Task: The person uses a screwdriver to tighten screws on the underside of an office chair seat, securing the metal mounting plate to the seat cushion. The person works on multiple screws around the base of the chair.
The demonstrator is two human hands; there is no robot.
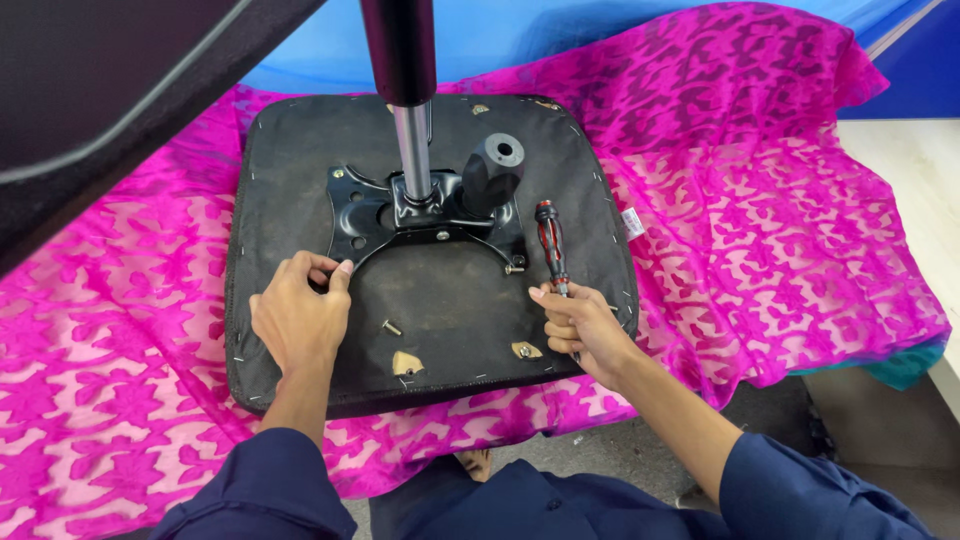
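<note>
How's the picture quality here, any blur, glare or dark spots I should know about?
Head view: sharp across the seat underside, screwdriver and both hands, left hand, right hand; even soft light, faint shadows only; a mild shine on the metal post; the dark object at the top-left corner is close and soft; edges look slightly wide-angle stretched.

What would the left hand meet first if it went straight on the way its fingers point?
Probably the black metal plate: the left hand points up and to the right, with its fingertips already at the plate's lower left arm. Behind that stands the gas cylinder. Depth is hard to judge from above.
</note>
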